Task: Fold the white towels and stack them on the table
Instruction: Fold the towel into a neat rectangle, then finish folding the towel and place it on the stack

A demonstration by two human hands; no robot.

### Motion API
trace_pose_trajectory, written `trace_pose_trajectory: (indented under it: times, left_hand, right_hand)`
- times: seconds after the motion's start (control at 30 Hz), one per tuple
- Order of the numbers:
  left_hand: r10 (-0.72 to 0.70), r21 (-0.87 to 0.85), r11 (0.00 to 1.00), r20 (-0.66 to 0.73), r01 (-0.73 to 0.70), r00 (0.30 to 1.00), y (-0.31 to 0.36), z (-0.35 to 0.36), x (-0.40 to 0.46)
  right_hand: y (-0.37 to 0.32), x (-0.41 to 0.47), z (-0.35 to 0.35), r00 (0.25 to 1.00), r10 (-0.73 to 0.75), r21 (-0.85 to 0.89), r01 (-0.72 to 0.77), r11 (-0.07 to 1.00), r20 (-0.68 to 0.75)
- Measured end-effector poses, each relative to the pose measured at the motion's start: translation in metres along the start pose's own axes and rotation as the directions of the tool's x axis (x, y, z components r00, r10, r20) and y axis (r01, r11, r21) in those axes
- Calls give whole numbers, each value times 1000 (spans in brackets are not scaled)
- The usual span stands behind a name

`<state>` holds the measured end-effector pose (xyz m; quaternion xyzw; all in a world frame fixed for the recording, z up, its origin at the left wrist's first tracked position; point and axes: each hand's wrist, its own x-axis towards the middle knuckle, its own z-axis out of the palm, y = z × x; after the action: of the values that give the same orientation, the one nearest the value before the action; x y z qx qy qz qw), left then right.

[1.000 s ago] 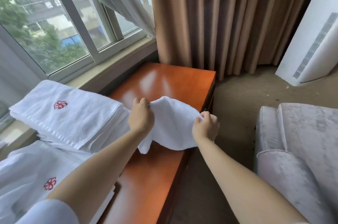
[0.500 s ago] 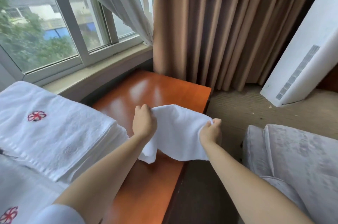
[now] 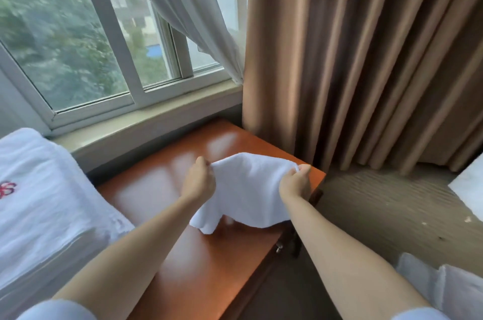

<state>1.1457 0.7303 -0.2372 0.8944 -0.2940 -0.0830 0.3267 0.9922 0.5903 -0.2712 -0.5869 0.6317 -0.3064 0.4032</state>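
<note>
Both grips, left hand (image 3: 198, 181) and right hand (image 3: 295, 183), pinch the small white towel's (image 3: 248, 189) top corners, and I hold it stretched above the desk (image 3: 146, 189) at 12 o'clock, probably for a flat landing.

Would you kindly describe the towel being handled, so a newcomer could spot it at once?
Find the orange-brown wooden table below the window. Above its far end, the left hand and right hand each grip an upper corner of a small white towel, which hangs between them. Unlike the folded towels at the left with a red emblem, it is plain and held up.
</note>
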Motion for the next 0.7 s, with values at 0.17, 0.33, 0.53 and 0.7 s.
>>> trace_pose_trajectory:
  times: [0.17, 0.33, 0.53, 0.7]
  left_hand:
    - [-29, 62, 998, -23, 31, 999, 11, 22, 40]
    - [-126, -11, 992, -26, 126, 992, 5, 58, 101]
    - [-168, 4, 986, 34, 168, 985, 20, 98, 180]
    - [-232, 127, 967, 75, 221, 970, 55, 126, 210]
  right_hand:
    - [-28, 64, 25, 989, -71, -14, 73, 997, 133]
    - [-41, 111, 65, 972, -80, -99, 105, 990, 222]
    - [-49, 186, 77, 949, -43, -82, 72, 994, 313]
    - [-59, 248, 88, 894, -10, -112, 67, 991, 449]
